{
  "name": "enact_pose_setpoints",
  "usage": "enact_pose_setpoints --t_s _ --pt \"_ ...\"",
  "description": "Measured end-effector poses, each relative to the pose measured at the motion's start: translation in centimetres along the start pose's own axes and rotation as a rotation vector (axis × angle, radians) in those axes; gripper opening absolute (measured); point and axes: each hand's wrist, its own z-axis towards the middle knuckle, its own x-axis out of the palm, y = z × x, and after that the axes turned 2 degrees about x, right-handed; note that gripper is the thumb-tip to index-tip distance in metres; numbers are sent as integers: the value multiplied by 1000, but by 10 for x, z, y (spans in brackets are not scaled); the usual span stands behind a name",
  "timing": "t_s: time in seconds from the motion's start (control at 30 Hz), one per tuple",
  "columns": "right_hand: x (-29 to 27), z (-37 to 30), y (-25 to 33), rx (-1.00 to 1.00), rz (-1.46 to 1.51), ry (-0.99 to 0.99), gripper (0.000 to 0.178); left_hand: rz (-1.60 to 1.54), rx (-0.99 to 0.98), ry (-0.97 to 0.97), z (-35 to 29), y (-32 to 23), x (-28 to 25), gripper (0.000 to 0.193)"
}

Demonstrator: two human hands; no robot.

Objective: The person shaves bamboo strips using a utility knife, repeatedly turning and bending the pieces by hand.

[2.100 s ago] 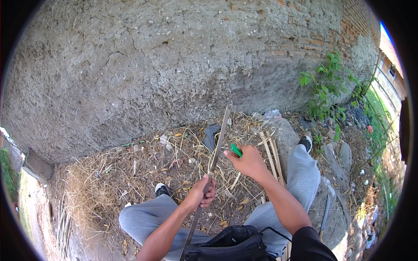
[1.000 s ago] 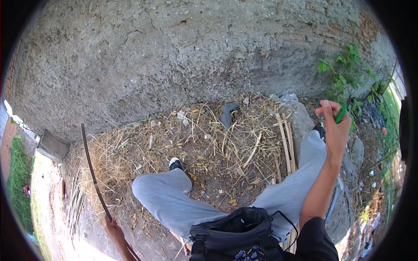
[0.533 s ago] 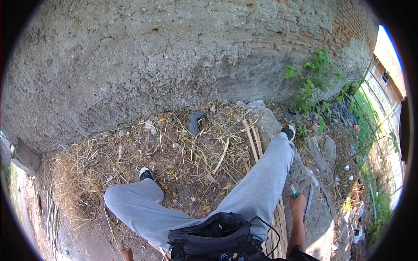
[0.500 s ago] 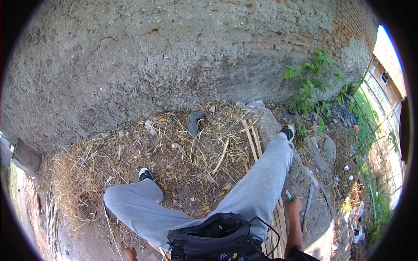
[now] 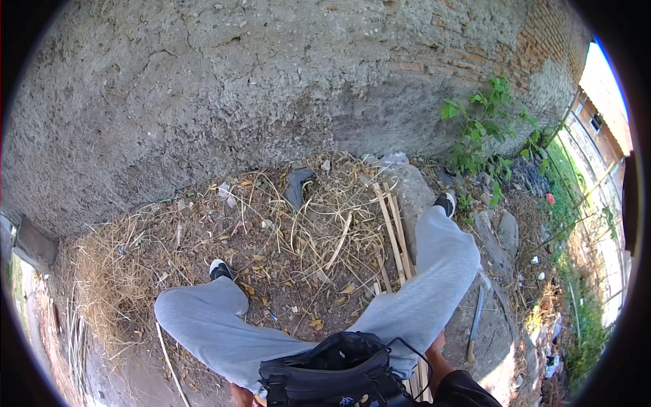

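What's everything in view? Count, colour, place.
Wall: one, mostly grey, top
Plant: one, green, right
Building: one, orange, right edge
Bent scrap: one, dark grey, centre
Dry strands: uncounted, tan, left, centre
Leaves: several, yellow, centre
Wooden strips: several, tan, centre-right
Stones: several, grey, right
Long knife: one, grey blade, right
Litter: scattered, white, right
Bag: one, black, lower centre
Trousers: pair, grey, lower half
Shoes: two, black-white, centre
Left hand: one, bottom edge
Right hand: one, mostly hidden, lower right
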Motion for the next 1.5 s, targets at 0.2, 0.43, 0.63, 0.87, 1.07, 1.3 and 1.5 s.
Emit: enact_pose_setpoints --t_s 0.2,0.43,0.63,0.87,1.07,1.3,1.5 --pt "19 8 -72 -110 682 219 40 -326 -46 61 -2 16 25 27" --pt "-2 -7 -36 -166 561 278 42 -484 -76 40 -21 33 23 21" --pt "-9 -8 -32 -173 530 295 43 -352 -165 58 -29 20 30 21" --pt "-10 -6 -26 -187 524 319 45 -316 -197 67 -33 13 35 20" --pt "-11 -6 -23 -199 520 336 47 -295 -206 80 -32 10 37 20" --pt "-11 -4 -20 -213 539 359 49 -275 -218 83 -35 10 37 20" --pt "-8 -3 -21 -217 575 378 51 -262 -224 86 -34 7 38 20"
